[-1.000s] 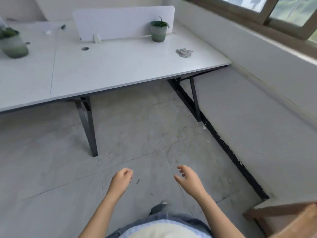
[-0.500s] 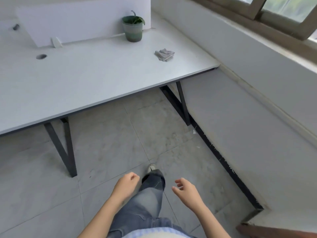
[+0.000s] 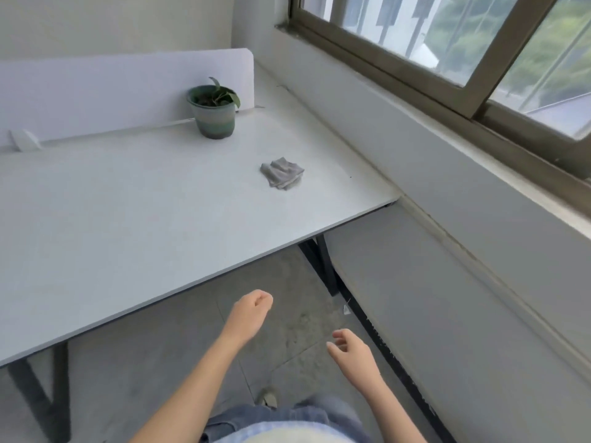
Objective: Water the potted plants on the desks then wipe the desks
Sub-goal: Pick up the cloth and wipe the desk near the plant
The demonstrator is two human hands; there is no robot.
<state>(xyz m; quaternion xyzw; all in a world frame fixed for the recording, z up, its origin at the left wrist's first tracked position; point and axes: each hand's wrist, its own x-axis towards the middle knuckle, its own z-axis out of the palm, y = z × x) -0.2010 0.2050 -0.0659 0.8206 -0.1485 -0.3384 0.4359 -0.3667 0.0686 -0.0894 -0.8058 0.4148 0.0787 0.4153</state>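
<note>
Closer than a half-second earlier: worktop (image 3: 128, 219) edge, just ahead of the left grip (image 3: 252, 311), whose fingers were curled in on nothing. Right grip (image 3: 350, 353): fingers loosely bent, holding nothing. Pot (image 3: 213, 123): green-banded, held soil and a leafy plant; stood well ahead-left of the left grip, against a white divider (image 3: 112, 91). Crumpled grey cloth (image 3: 282, 172): lay on the worktop, well ahead of both grips. Shoe (image 3: 268, 398): mostly hidden. Tiled floor (image 3: 287, 330); window (image 3: 447, 43) far right.

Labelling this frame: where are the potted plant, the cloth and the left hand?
potted plant (image 3: 215, 121): head view, pot's front wall.
cloth (image 3: 282, 172): head view, crumpled middle.
left hand (image 3: 251, 314): head view, back of hand.
</note>
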